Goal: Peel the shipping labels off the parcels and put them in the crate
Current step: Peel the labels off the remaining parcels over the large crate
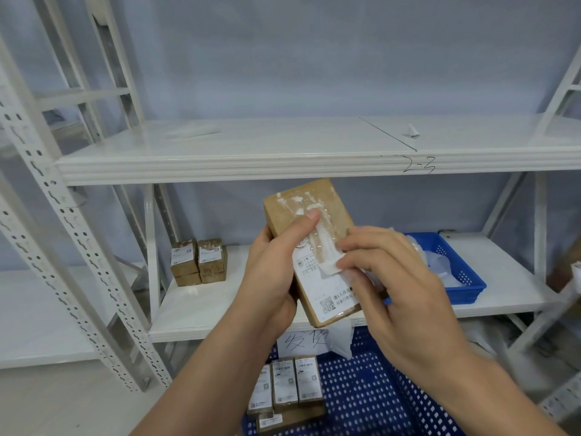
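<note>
Before shelving (251, 166), label (328, 271) between right fingers (364, 262)

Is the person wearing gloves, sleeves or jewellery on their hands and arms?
Nothing is worn. The left hand and right hand are bare, with no gloves, rings or watch in view. The left forearm and right forearm are bare too; no sleeve shows. Nails are short.
</note>
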